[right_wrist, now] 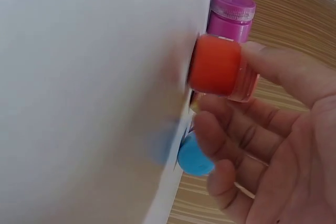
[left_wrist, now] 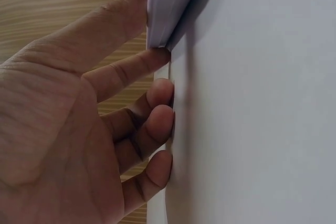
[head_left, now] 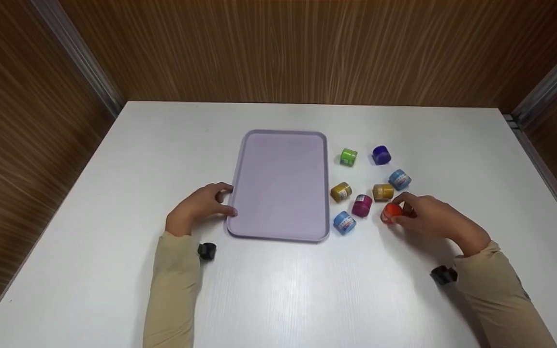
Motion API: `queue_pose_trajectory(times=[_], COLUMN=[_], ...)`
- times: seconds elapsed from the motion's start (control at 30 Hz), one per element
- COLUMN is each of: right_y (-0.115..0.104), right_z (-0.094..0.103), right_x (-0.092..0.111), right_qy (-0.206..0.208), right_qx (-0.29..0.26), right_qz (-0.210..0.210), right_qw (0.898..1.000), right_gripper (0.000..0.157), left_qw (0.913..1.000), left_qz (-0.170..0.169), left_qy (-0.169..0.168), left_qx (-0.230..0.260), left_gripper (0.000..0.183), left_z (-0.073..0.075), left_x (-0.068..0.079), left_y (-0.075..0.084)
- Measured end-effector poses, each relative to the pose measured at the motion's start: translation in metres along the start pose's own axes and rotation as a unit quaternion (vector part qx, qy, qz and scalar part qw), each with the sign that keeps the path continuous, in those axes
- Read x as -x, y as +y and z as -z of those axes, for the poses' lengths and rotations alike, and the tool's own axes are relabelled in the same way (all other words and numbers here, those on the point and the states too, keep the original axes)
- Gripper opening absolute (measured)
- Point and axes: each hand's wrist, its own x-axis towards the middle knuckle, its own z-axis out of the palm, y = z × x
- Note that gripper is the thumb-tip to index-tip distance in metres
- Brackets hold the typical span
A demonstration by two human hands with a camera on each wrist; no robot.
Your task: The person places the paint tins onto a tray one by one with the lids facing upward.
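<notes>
Right of the tray [head_left: 281,183], 7 jars [head_left: 361,207] lie on the desk [head_left: 278,295], the magenta one capped. Just beside a yellow jar [head_left: 383,193], the right hand [head_left: 428,215] pinches the red jar [head_left: 391,213]. The left hand [head_left: 200,205], fingers relaxed, touches the tray's left rim. White desk surface stretches from tray to far edge.

The person wears long sleeves of plain tan cloth. The left sleeve [head_left: 173,290] is a fairly smooth tube with soft creases; the right sleeve [head_left: 498,285] shows more folds and bunches into wrinkles at its cuff. A small black block-shaped device [head_left: 207,251] juts from the inner side of the left cuff, and a second black boxy device [head_left: 444,275] from the right. The left hand [head_left: 200,204] and right hand [head_left: 431,217] are bare, with creased finger joints.
</notes>
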Motion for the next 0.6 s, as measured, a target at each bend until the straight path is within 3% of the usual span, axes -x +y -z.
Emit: queue_pose_trajectory(times=[0.27,0.6], right_y=[-0.018,-0.04], right_z=[0.009,0.019], right_x=[-0.001,-0.009], right_qy=[0.016,0.043], right_qx=[0.004,0.035], right_qz=[0.01,0.046], right_qw=[1.0,0.997], right_gripper=[0.036,0.036], left_qw=[0.9999,0.9997], left_qz=[0.011,-0.001], left_qy=[-0.003,-0.014], left_qx=[0.009,0.022], left_gripper=[0.071,0.072], left_z=[0.0,0.001], left_x=[0.001,-0.002], left_y=[0.002,-0.001])
